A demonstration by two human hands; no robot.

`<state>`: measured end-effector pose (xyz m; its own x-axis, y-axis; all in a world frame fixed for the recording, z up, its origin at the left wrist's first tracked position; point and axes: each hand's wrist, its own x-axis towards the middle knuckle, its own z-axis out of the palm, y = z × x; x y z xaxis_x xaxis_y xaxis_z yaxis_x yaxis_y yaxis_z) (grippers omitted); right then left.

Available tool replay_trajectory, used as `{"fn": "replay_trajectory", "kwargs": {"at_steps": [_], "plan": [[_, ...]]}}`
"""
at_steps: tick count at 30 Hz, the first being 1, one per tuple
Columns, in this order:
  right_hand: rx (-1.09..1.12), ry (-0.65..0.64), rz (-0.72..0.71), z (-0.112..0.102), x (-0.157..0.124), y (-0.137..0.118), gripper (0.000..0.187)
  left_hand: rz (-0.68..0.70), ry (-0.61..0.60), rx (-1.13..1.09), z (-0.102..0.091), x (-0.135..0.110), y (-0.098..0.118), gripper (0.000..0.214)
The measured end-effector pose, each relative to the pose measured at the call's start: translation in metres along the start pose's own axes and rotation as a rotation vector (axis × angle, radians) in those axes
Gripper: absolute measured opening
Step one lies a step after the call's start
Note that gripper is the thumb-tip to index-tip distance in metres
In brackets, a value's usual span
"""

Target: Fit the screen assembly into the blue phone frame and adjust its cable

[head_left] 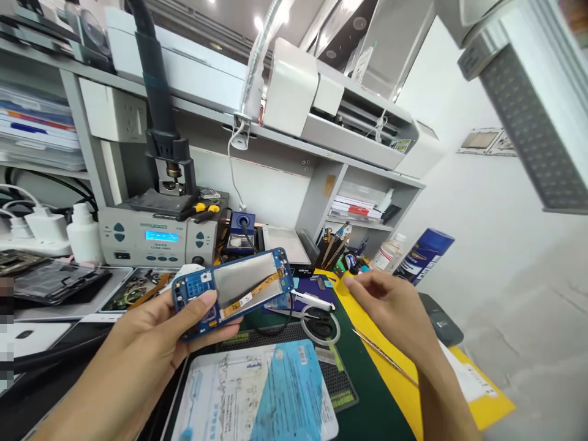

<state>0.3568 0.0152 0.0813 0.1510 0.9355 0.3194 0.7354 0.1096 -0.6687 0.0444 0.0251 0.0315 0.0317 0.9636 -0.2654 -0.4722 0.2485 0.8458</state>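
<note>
In our left hand (pixel 149 334), the fingers grip the blue phone frame (pixel 245 283), its long axis slanting up toward the right. Our right hand (pixel 397 309) is apart, to the frame's right, fingers curled at a small yellow thing (pixel 342 287); we cannot tell if they grip it.

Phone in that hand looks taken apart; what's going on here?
A person at a cluttered workbench holds a blue phone frame in the left hand, tilted above the bench, with its inner side showing. The right hand is at a small yellow item; whether it grips it is hard to tell. Tweezers lie on the yellow sheet below that hand.
</note>
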Motion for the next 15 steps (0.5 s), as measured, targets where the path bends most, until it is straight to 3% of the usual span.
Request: {"fn": "replay_trajectory", "kwargs": {"at_steps": [3, 6, 10, 15], "plan": [[-0.229, -0.087, 0.063, -0.011, -0.018, 0.023, 0.027, 0.007, -0.016, -0.003, -0.001, -0.001, 0.003, 0.015], [-0.341, -0.244, 0.105, -0.008, -0.04, 0.033, 0.026, -0.01, -0.024, -0.016, 0.001, -0.001, 0.005, 0.007], [-0.447, -0.379, 0.079, 0.008, -0.054, 0.027, 0.024, -0.046, -0.03, -0.038, 0.008, -0.008, 0.011, 0.006], [-0.622, -0.516, -0.062, 0.031, -0.051, 0.012, 0.016, -0.023, -0.066, -0.006, 0.008, -0.011, 0.014, 0.013]]}}
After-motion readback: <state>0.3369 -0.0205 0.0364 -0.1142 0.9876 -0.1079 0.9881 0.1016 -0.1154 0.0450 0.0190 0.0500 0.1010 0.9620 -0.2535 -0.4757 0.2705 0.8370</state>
